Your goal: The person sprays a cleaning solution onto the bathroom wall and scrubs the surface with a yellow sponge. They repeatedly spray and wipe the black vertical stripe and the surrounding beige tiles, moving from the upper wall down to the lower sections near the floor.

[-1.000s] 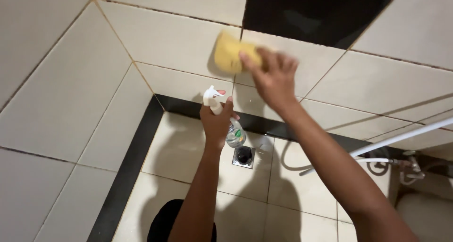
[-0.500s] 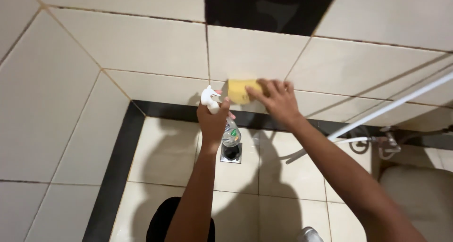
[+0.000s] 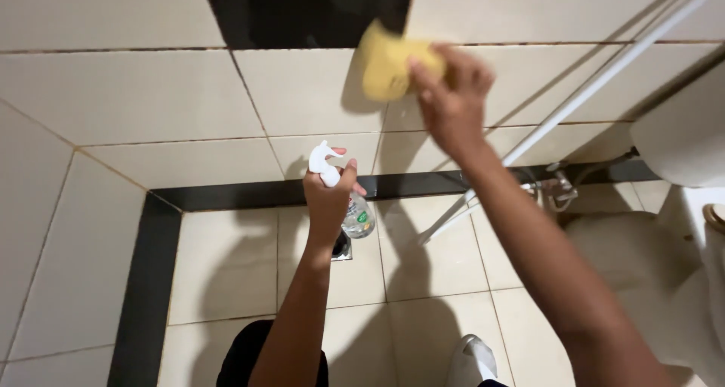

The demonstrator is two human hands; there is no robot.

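Head view looks down your two arms toward a tiled corner. Nearest, at the bottom edge, a white shoe toe (image 3: 470,357) rests on the cream floor tiles (image 3: 226,266). Further out, your left hand (image 3: 330,198) is wrapped tight around the neck of a clear spray bottle (image 3: 356,217) with a white trigger head (image 3: 323,163), the nozzle aimed at the wall, probably so it stays ready to squirt; a small green and orange label sits low on the bottle's body. Just beyond and below it, a square floor drain (image 3: 341,247) is partly hidden. Higher and farther, your right hand (image 3: 451,100) presses a yellow sponge (image 3: 389,68) flat against the cream wall tile (image 3: 302,92), fingers curled over its back edge, just under a black tile (image 3: 310,9). A white pipe (image 3: 604,70) slants down to a metal valve (image 3: 557,187) at right.
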